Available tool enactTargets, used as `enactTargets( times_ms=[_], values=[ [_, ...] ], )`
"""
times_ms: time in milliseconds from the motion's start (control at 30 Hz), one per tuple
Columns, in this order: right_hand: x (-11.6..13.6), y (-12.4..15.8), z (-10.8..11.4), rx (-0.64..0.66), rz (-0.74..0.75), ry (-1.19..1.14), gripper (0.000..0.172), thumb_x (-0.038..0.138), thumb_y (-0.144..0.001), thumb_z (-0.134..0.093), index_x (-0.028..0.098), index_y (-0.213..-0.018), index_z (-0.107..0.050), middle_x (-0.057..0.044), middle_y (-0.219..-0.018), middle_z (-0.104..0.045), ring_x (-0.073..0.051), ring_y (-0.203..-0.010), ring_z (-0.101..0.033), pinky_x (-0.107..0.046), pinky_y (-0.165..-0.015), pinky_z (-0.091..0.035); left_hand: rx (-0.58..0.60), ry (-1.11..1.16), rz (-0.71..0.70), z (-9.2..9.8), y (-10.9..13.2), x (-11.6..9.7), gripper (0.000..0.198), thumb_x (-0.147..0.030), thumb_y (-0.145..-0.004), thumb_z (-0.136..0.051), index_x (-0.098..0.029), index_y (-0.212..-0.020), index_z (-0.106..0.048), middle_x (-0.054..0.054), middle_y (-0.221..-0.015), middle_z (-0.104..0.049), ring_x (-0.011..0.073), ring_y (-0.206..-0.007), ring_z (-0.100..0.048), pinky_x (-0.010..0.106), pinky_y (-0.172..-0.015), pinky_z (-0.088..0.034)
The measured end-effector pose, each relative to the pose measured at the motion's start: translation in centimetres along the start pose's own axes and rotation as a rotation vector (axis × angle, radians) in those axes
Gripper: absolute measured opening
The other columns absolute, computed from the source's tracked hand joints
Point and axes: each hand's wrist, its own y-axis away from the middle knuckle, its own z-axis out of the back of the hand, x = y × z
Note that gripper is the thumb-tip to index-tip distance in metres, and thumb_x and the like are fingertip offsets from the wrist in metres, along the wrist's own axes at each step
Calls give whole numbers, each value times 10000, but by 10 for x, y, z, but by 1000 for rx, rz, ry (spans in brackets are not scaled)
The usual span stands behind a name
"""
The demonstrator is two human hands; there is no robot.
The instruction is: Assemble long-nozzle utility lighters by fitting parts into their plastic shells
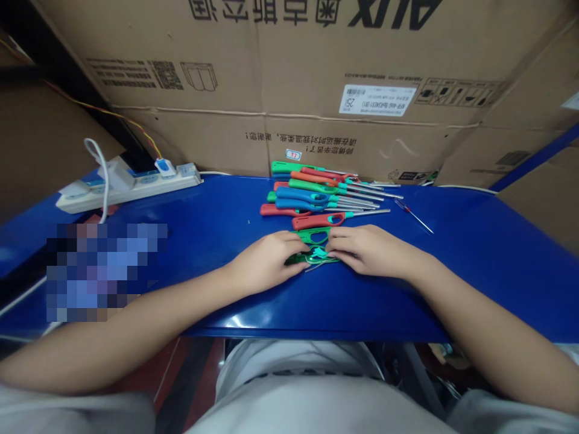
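In the head view, around a hollow green plastic handle shell [297,259], the left hand [274,259], at nine o'clock, holds it between half-curled fingers; the right hand [364,250], at three, draws its fingertips close beside a small turquoise plastic piece [319,253], its exact hold hard to tell; smooth multicoloured plastic lighters with slender metal tubes [298,196] lie at twelve.

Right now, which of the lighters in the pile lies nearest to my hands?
The red lighter at the very front of the pile. The others, including the other red ones, lie farther back, toward the cardboard.
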Motion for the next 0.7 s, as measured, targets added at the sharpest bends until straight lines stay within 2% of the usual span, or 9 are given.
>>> enactTargets(
  times_ms=[233,467,700],
  values=[
    [4,-7,-11,-26,27,-42,231,259,-1029,-445,181,-972,-655,-62,-951,-650,-169,-795,-597,-274,-679,-410,4,8,4,1,0,0,192,-265,-929,-667,-160,-1081,-723,83,-1030,-745,231,-1005,-689,344,-913,-548],
    [5,-9,-16,-39,35,21,218,241,-1032,-421,181,-952,-615,-56,-914,-620,-160,-723,-542,-274,-619,-356,-11,38,55,3,-1,0,164,-275,-891,-723,-160,-1007,-733,70,-975,-743,210,-934,-702,300,-841,-548],
    [5,-10,-21,-39,49,69,212,240,-1037,-378,177,-956,-564,-70,-941,-592,-168,-698,-499,-287,-598,-326,-1,57,77,2,-2,0,158,-249,-880,-730,-158,-1009,-724,75,-1002,-733,213,-950,-695,311,-868,-543]
  ],
)
